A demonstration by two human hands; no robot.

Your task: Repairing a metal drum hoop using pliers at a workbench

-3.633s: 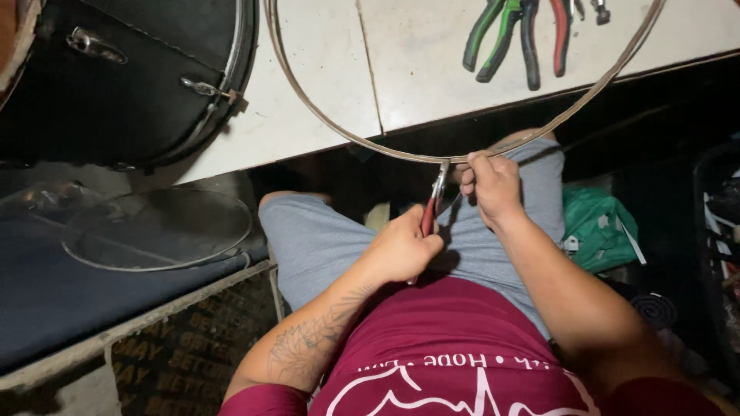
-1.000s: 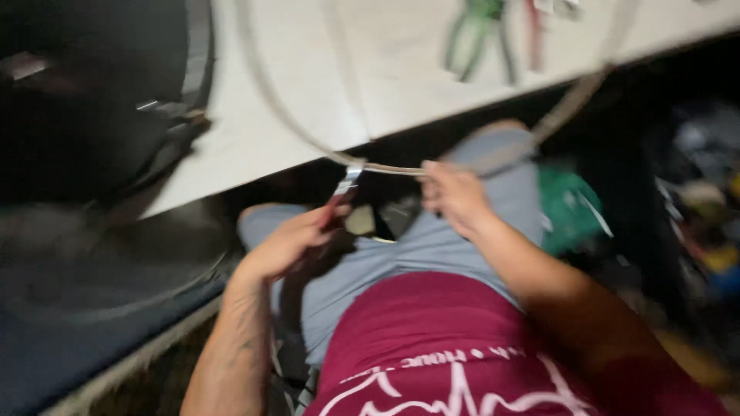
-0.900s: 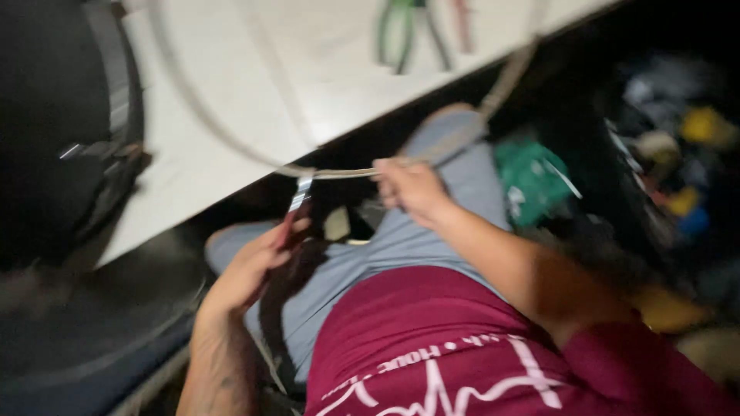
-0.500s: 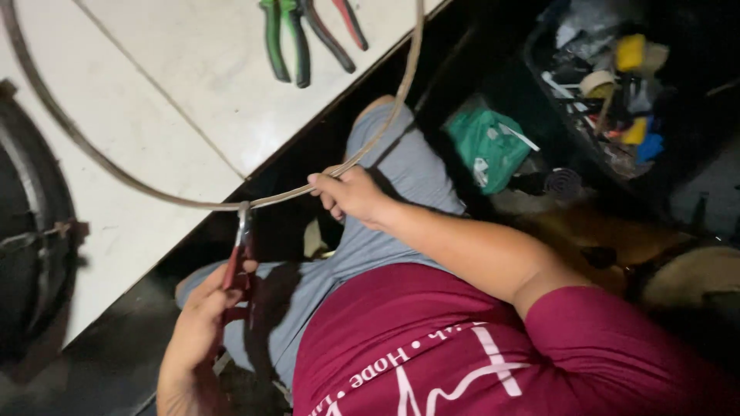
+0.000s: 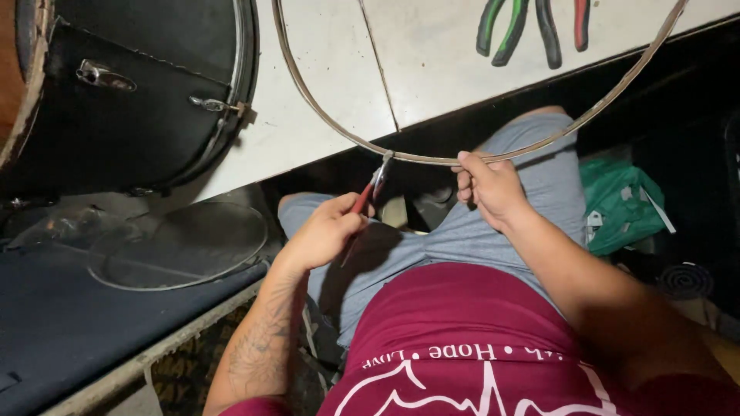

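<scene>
View has swung back and steadied after the blur; hands sit much as before. Left hand (image 5: 327,231), grip closed on red-handled pliers (image 5: 368,192), their nose clamped on the metal drum hoop (image 5: 420,156). Right hand (image 5: 487,187) pinches the hoop just beside them. The hoop's near arc overhangs the white counter (image 5: 339,69) edge above the lap. So the work goes on at that same spot. Black drum (image 5: 131,92) at left, spare pliers (image 5: 532,27) beyond.

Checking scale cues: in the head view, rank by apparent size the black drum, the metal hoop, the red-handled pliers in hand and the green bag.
1. metal hoop and black drum: both cropped, unsure which is larger.
2. green bag.
3. red-handled pliers, in the left hand.
</scene>
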